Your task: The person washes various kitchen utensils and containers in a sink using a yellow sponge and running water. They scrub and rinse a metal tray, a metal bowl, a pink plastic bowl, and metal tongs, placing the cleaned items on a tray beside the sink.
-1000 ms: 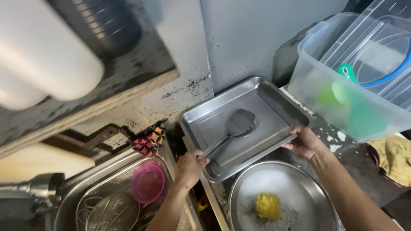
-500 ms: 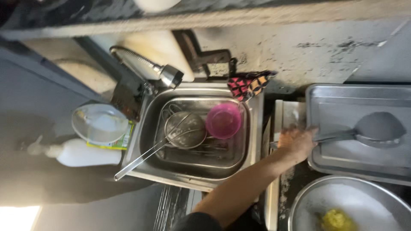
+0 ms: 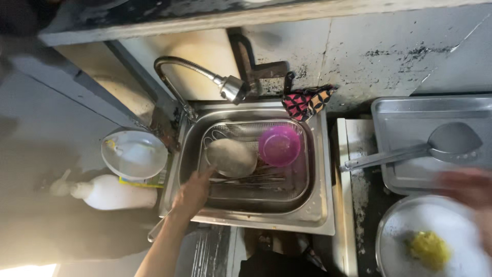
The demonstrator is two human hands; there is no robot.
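Cramped washing corner, steel sink [image 3: 323, 215] set against stained wall. Left hand [image 3: 192, 194] now down in sink, off tray edge where it rested a moment ago; fingers closed on handle of round strainer [image 3: 231, 157], handle end poking out below the wrist. Pink bowl [image 3: 279, 145] just beyond strainer, on wire rack. Right hand [image 3: 469, 187] blurred, grip unclear, over round pan [image 3: 394, 246] holding yellow sponge [image 3: 429, 249]. Beyond right hand: tray [image 3: 410, 110] with spatula [image 3: 420, 147]. Tap [image 3: 233, 88] farthest. White bottle [image 3: 113, 192] left of left hand.
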